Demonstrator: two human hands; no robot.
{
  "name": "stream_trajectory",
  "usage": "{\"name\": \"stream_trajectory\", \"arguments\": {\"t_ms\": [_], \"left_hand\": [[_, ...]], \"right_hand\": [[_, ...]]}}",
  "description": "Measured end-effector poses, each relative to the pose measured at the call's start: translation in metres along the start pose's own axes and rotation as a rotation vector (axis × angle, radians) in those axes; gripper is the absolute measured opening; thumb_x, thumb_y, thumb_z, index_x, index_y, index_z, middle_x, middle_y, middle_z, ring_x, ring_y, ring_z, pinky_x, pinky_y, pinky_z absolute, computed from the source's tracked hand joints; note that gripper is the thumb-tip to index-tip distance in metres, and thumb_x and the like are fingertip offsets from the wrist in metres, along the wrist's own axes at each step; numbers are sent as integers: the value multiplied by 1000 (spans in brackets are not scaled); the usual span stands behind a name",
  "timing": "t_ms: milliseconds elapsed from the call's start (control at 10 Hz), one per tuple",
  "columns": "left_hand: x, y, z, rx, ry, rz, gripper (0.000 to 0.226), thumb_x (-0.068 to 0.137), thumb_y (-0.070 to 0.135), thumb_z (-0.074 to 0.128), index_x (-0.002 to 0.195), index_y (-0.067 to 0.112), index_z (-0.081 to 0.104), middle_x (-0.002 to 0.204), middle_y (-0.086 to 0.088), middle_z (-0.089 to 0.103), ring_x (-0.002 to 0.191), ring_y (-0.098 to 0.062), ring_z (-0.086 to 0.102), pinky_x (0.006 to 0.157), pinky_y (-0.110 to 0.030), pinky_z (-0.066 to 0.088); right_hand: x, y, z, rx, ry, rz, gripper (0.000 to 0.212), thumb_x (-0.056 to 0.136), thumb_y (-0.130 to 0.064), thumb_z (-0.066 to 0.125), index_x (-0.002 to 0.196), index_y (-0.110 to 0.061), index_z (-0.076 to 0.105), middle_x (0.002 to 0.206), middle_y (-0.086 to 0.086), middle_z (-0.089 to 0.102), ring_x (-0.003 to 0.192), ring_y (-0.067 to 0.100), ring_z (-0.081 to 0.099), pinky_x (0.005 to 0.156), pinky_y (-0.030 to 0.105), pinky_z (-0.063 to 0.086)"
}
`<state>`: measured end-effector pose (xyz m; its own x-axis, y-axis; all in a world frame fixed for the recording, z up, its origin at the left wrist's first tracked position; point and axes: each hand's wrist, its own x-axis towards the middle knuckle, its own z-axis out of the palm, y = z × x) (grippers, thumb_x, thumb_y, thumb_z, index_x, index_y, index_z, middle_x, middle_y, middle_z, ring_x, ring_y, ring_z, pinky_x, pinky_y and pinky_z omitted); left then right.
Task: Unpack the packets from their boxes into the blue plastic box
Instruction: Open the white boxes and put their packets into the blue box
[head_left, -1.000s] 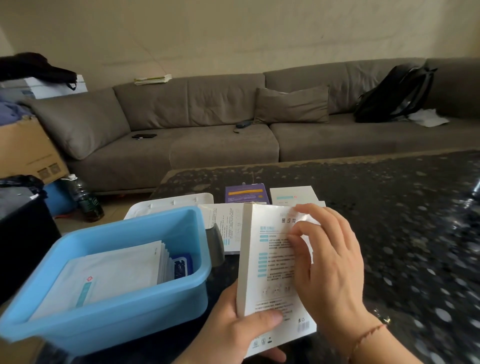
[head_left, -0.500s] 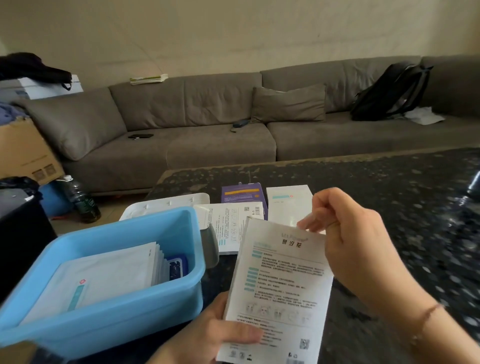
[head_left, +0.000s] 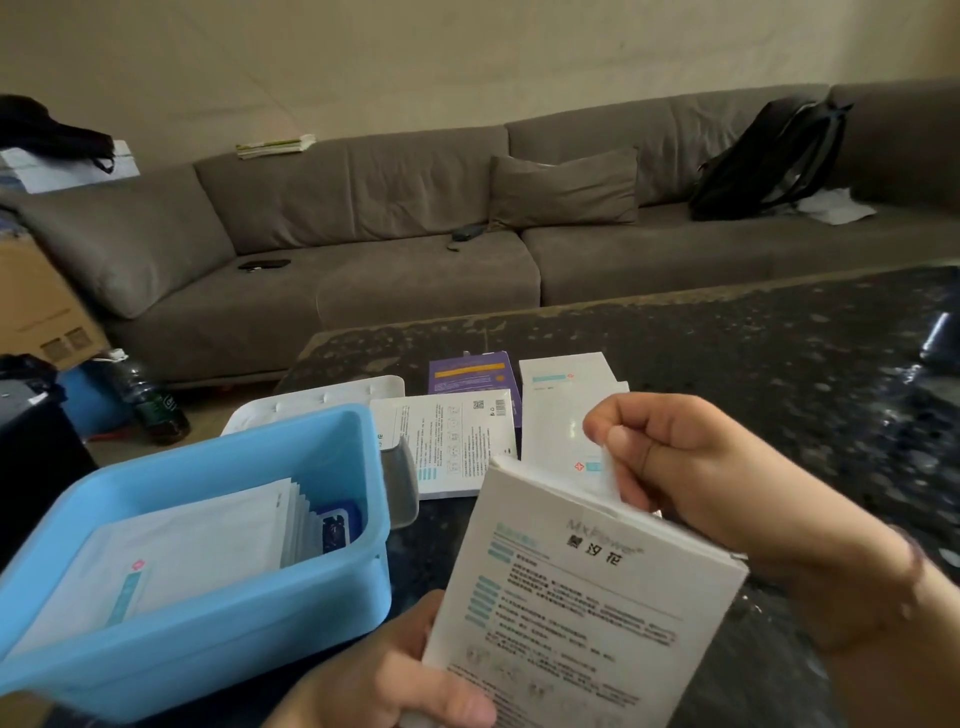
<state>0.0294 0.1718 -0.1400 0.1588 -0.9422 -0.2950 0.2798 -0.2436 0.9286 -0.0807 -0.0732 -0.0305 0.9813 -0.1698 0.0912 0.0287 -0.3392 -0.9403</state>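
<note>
The left hand (head_left: 395, 675) holds a white box (head_left: 582, 613) upright by its lower edge, thumb across the printed face. The right hand (head_left: 727, 499) pinches a white flap at the box's top end. A blue plastic box (head_left: 249, 639) sits at the desk's (head_left: 753, 374) left edge, holding stacked white packets (head_left: 192, 545). More flat boxes (head_left: 457, 441) lie behind it.

Dim, soft daylight (edges bowed, hands blurred).
</note>
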Motion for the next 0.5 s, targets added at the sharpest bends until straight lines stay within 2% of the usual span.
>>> {"name": "stream_trajectory", "arguments": {"t_ms": [100,200,300,400,500], "left_hand": [[10,13,13,-215,-277,195,63,98,-2,50,152,2,18,150,-28,28,112,-17,62,92,-24,48],[10,18,21,-307,-344,282,68,94,-19,33,154,3,9,151,-28,23,123,-29,56,100,-33,46],[9,19,14,-225,-299,207,70,95,-9,48,155,12,18,154,-28,21,127,-31,51,102,-35,43],[10,19,14,-209,-264,189,70,95,-7,49,155,14,20,155,-27,25,132,-35,46,105,-40,39],[11,17,14,-216,-253,200,66,94,-10,43,153,12,25,154,-28,27,137,-37,37,110,-45,34]], "right_hand": [[7,16,4,459,-172,178,20,97,-14,54,78,-6,55,57,4,54,49,11,51,47,16,44],[12,30,8,761,-401,335,6,84,-2,54,81,2,57,75,15,65,64,21,68,54,25,54],[11,35,9,801,-464,363,24,73,5,53,87,6,73,84,19,72,67,23,72,55,27,59],[7,32,12,813,-424,346,25,74,-1,54,80,0,78,78,16,73,61,21,72,49,25,57],[11,37,6,761,-331,276,16,78,-2,59,80,-2,74,77,16,70,62,21,69,54,27,57]]}}
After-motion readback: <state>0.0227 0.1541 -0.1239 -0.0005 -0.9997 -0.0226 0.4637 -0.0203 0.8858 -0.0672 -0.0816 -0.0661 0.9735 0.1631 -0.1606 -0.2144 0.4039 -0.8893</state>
